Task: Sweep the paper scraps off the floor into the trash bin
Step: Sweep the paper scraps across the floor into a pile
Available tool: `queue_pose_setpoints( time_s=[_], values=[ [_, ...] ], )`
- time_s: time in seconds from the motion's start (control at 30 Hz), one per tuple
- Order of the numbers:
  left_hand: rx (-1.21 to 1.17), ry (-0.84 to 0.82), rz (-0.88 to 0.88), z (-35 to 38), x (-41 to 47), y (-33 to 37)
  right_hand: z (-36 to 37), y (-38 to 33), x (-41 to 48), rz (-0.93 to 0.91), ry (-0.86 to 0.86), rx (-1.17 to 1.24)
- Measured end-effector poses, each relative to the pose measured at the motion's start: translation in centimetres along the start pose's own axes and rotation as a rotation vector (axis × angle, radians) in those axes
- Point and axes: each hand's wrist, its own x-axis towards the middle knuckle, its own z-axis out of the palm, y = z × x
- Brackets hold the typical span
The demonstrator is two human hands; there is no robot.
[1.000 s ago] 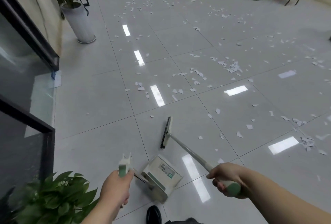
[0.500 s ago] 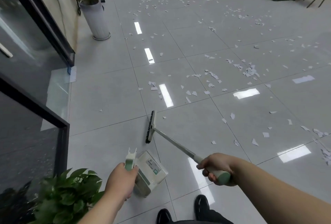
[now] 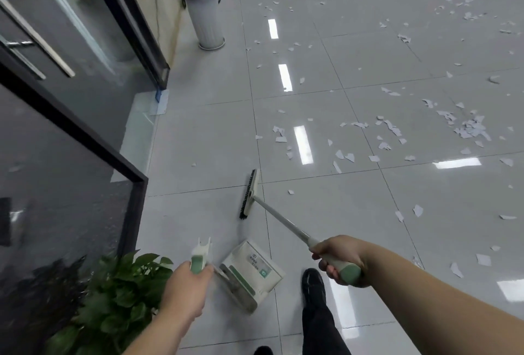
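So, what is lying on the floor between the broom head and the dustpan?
Nothing. In the head view, the floor between the broom head and the dustpan is bare tile.

Potted plant by glass door; leafy plant near.

Single head-worn wide-angle view, looking forward and steeply down over both forearms onto the tiled floor; hands near, scattered scraps farther off.
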Motion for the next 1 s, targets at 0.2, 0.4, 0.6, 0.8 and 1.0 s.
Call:
queue_pose_setpoints(
  time_s=[0.2, 0.4, 0.6, 0.8, 1.0],
  values=[
    [-0.007, 0.026, -0.057, 3.5, 1.5, 6.5, -7.2, -6.5, 2.1, 0.056, -0.009, -0.081],
    [-0.006, 0.035, -0.063, 6.5, 3.3, 13.1, -17.9, -8.9, 1.1, 0.092, 0.145, -0.143],
    [0.069, 0.049, 0.012, 8.4, 3.9, 18.7, -25.2, -10.3, -1.5, 0.074, 0.275, -0.199],
    [0.1, 0.058, 0.082, 8.2, 4.8, 21.4, -26.5, -12.9, -3.0, -0.032, 0.405, -0.1],
    [0.125, 0.073, 0.103, 5.7, 7.0, 20.7, -22.5, -17.1, -4.1, -0.103, 0.347, -0.153]
  ],
)
